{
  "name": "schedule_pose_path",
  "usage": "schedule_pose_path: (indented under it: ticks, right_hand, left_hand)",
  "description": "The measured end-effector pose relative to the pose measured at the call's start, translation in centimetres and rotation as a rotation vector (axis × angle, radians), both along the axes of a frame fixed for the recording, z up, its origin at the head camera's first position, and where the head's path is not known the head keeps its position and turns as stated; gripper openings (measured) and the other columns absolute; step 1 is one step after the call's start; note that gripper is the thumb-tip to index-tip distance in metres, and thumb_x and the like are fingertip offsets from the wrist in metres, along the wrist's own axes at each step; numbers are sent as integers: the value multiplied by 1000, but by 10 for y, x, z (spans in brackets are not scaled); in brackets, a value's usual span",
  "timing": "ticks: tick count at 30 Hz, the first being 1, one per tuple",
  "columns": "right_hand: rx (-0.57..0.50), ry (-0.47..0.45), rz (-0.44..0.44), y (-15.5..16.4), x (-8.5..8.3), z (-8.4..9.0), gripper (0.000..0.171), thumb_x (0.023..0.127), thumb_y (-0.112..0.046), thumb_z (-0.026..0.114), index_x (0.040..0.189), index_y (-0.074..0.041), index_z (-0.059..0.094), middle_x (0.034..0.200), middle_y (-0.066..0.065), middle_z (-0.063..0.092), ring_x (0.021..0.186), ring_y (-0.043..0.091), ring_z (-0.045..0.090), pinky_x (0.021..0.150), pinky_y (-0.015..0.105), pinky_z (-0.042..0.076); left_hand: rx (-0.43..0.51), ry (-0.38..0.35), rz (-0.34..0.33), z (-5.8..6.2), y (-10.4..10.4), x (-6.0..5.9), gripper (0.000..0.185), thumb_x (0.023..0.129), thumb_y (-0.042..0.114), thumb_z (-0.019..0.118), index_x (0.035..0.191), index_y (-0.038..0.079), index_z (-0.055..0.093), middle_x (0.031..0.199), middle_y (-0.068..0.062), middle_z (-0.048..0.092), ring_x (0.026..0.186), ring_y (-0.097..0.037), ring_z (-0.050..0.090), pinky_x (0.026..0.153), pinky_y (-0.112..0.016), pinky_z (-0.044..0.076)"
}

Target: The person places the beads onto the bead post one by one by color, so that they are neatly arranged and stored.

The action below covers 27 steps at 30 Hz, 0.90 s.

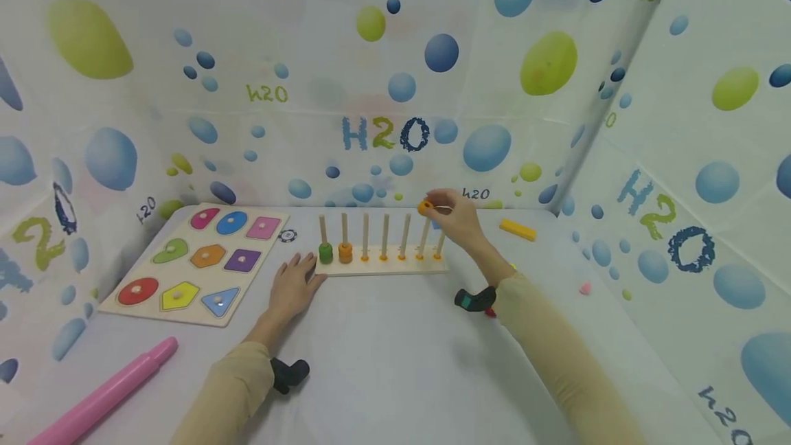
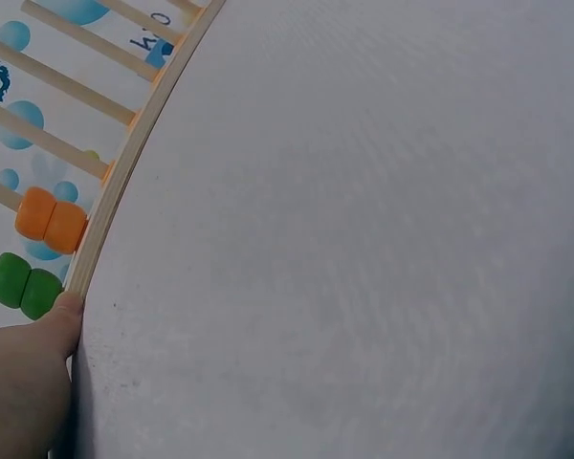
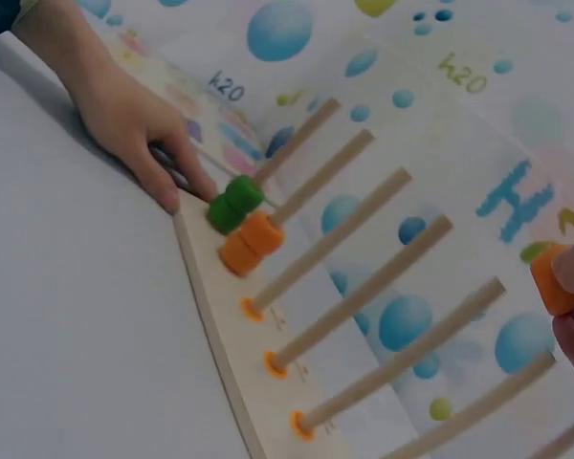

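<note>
held bead (image 1: 424, 207): orange; stacked beads (image 1: 325, 253): green, orange; backdrop (image 1: 321, 40): white, blue-and-lime spots

A pink tube (image 1: 105, 395) lies near a shape puzzle (image 1: 216, 277).

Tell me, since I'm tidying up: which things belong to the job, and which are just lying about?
Apparently in use: peg board, green beads, orange beads, orange bead in the right hand.
Lying about: shape puzzle, pink tube, yellow block.

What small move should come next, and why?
Probably lower the orange bead onto the beadless peg below it in the head view: the right hand pinches the bead near that peg's top, while the left hand touches the left end of the peg board.
</note>
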State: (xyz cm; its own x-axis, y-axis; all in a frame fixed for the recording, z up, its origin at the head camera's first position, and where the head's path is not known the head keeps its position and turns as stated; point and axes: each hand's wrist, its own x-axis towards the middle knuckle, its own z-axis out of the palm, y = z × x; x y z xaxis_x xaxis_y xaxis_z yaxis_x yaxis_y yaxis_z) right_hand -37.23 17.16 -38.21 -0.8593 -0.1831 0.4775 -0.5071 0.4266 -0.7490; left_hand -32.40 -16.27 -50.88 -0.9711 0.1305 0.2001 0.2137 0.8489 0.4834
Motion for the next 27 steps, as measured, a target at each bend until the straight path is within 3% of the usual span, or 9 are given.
schedule_pose_path:
  ticks: [9, 15, 27]
  right_hand:
    - [-27, -25, 128, -76, -6, 3, 31, 85, -3, 69, 114, 4, 60, 108, 12, 65, 97, 21, 64, 83, 22, 53]
    - [36, -8, 204, -115, -9, 10, 27, 86, -1, 67, 112, 4, 61, 107, 13, 65, 97, 20, 63, 82, 18, 52]
    - [197, 33, 200, -141, -14, 3, 28, 88, -3, 65, 115, 1, 59, 109, 13, 65, 99, 19, 64, 83, 15, 50]
  left_hand:
    - [-1, 4, 1, 1, -1, -1, 58, 95, 32, 57, 137, -4, 43, 143, -22, 40, 136, -42, 23, 113, -55, 9]
    - [5, 10, 1, 1, 0, -1, 57, 95, 31, 57, 137, -5, 43, 142, -22, 40, 136, -42, 24, 113, -56, 9]
    - [-8, -2, 16, -2, 0, 0, 58, 95, 34, 56, 138, -2, 43, 143, -19, 41, 137, -40, 24, 113, -54, 9]
